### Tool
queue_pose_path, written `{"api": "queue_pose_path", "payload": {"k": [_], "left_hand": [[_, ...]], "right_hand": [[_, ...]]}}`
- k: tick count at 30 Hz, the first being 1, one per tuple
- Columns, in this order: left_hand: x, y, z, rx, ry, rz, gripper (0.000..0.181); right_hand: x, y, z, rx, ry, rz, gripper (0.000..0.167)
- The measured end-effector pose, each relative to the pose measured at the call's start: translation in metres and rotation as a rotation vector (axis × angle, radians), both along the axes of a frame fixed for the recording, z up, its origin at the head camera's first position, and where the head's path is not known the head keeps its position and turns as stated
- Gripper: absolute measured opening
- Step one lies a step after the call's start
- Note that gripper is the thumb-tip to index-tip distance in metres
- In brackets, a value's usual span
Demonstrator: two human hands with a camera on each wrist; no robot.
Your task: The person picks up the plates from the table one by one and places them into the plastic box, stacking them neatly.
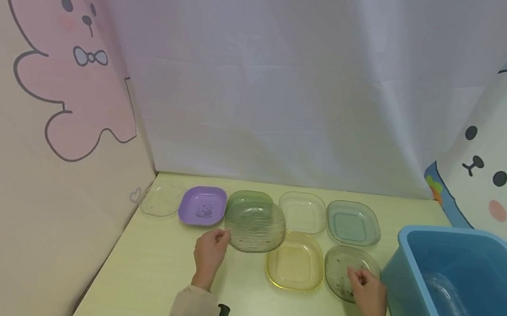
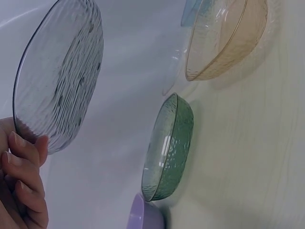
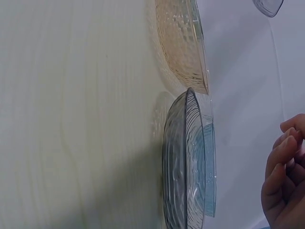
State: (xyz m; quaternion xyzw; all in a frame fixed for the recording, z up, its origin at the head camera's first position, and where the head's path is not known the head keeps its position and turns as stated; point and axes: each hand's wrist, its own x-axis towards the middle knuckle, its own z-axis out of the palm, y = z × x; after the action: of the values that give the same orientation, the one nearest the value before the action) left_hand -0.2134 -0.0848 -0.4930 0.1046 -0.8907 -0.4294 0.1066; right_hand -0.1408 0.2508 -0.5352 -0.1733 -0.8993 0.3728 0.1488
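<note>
Nearest, the right hand [image 1: 367, 296] is released, its fingers loosely bent and empty above a grey dish [image 1: 340, 265]; lowered carelessly, it could knock that dish against the blue tub [image 1: 429, 315] on the right. A little farther to the left, the left hand [image 1: 211, 251] has its grip pinching one edge of a clear ribbed dish [image 1: 255, 230], raised off the bench [image 1: 137, 276]. Held at that edge alone, the ribbed dish could tip or slide from the fingertips, since its weight hangs well out from them. To the right of the grip, the yellow dish [image 1: 295, 265] lies close enough to be struck if the ribbed one dropped. Beyond, the green dish [image 1: 250, 196] stands partly hidden behind it, with the purple dish [image 1: 202, 206] just beside on the left; a low swing to the far side might shove either one.
</note>
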Motion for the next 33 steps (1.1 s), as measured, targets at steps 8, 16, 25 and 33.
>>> {"api": "queue_pose_path", "payload": {"k": [8, 16, 25, 33], "left_hand": [[0.005, 0.017, -0.001, -0.009, 0.082, -0.025, 0.020], [0.014, 0.041, -0.012, 0.017, 0.127, -0.068, 0.020], [0.023, 0.066, -0.025, 0.013, 0.189, -0.127, 0.023], [0.030, 0.074, -0.026, -0.008, 0.186, -0.160, 0.023]], "right_hand": [[-0.001, 0.001, 0.001, -0.011, -0.017, 0.004, 0.033], [-0.003, -0.004, 0.007, 0.006, 0.031, -0.001, 0.032], [-0.005, -0.007, 0.010, 0.017, 0.048, -0.002, 0.032], [-0.008, -0.014, 0.018, -0.006, 0.069, 0.050, 0.032]]}}
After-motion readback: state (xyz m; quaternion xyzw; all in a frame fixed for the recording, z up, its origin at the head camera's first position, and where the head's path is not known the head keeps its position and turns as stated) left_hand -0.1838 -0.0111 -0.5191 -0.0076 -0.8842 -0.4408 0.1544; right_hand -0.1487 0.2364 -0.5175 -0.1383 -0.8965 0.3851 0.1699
